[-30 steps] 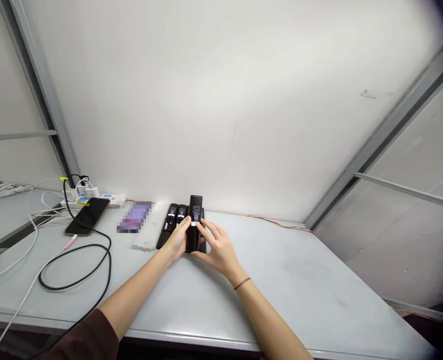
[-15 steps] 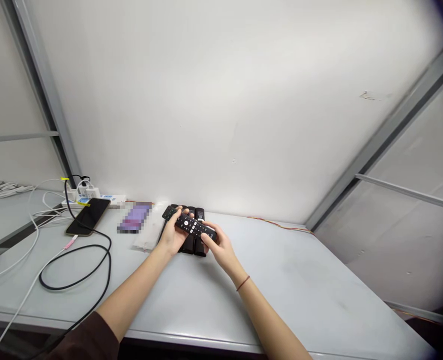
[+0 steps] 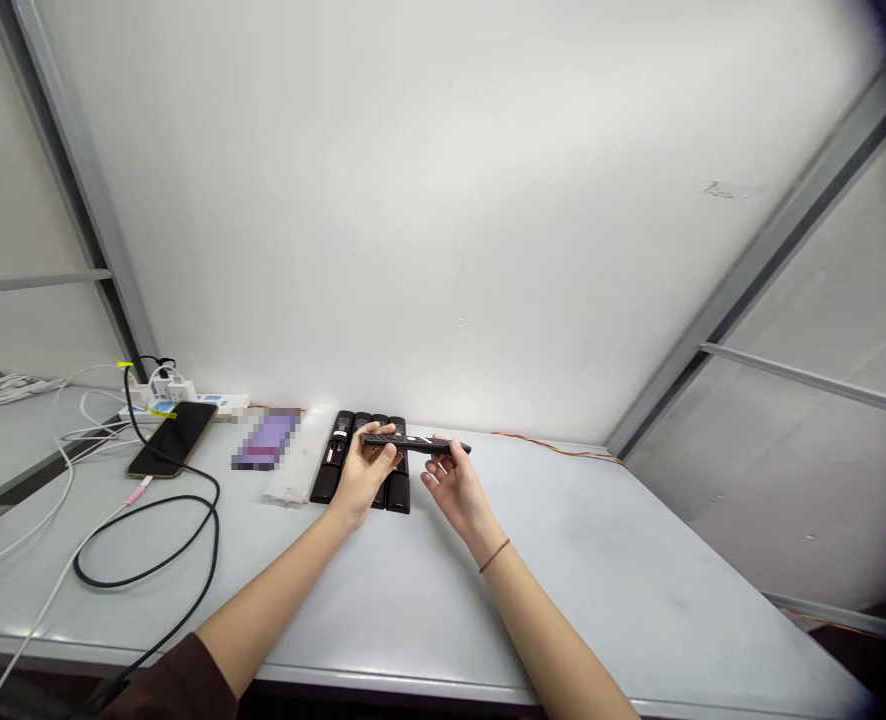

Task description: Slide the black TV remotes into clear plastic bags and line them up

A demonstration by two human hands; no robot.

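A black remote control [image 3: 419, 444] is held edge-on between my two hands, above the table. My left hand [image 3: 361, 478] grips its left end, thumb below and fingers behind. At the right end, my right hand [image 3: 455, 485] pinches it near the tip with the thumb and a finger, the other fingers loosely curled underneath. Behind and below my left hand, several more black remotes [image 3: 326, 487] lie side by side on the table with their backs up. My left hand hides part of this row.
Left of the row lie a clear plastic bag [image 3: 293, 480] and a blurred-out purple item [image 3: 269, 438]. A phone [image 3: 173, 438], a power strip [image 3: 225, 405] and a looped black cable [image 3: 216, 530] occupy the left side. Thin coloured wires [image 3: 555, 451] run along the wall on the grey table [image 3: 600, 600].
The remote has been turned from showing its button face to edge-on and now lies nearly level. My right hand has shifted slightly right, uncovering more of the row.
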